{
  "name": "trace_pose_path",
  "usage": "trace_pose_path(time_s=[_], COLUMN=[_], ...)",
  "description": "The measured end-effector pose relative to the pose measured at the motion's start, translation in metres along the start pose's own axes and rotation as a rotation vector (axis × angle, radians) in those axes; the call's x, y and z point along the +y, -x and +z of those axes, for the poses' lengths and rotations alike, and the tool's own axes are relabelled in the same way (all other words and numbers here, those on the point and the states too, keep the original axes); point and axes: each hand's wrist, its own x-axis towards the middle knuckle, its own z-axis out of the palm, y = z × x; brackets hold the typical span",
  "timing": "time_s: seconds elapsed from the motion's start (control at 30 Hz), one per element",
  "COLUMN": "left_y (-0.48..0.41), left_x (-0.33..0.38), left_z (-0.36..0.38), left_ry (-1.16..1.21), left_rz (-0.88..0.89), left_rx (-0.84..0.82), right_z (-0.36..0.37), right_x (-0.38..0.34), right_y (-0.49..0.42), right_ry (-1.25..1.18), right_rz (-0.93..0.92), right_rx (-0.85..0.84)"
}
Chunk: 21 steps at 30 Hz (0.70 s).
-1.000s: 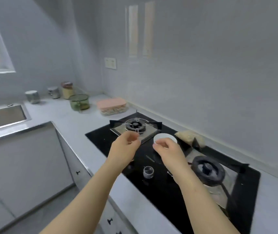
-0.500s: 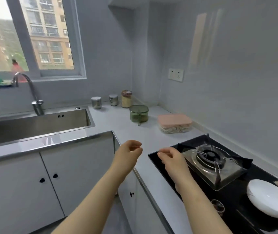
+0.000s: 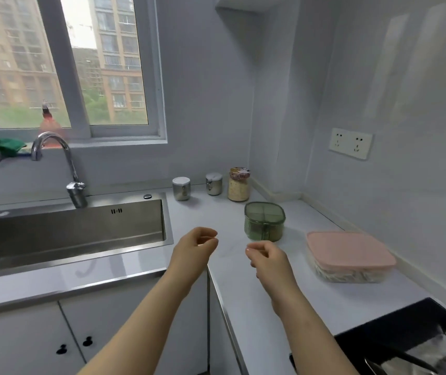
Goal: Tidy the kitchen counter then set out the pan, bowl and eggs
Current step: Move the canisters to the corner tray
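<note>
Left hand (image 3: 194, 247) and right hand (image 3: 267, 259) are held loosely curled, nothing gripped, over the counter's (image 3: 365, 301) front corner beside the sink (image 3: 75, 231), green container (image 3: 264, 221) and pink-lidded box (image 3: 349, 255) being set nearer its back edge.

Open stretch of counter (image 3: 224, 212) between sink (image 3: 81, 231) and green box (image 3: 264, 221); jars (image 3: 238, 184) line the back, pink box (image 3: 349, 250) blocks the right.

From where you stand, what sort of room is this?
Most likely a home kitchen: a steel sink with a curved tap under the window, lidded jars on the counter, and the corner of a black gas hob.
</note>
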Motion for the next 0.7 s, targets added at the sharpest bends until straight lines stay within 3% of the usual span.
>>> trace_pose_path(time_s=[0.33, 0.7], left_y=[-0.15, -0.334], left_x=[-0.031, -0.081], left_z=[-0.04, -0.119], left_ry=[0.034, -0.034], left_rz=[-0.03, -0.095], left_rx=[0.002, -0.042], right_z=[0.077, 0.209], right_x=[0.003, -0.01], right_y=[-0.121, -0.27], right_ry=[0.015, -0.012], right_rz=[0.016, 0.099], right_rx=[-0.021, 0.007])
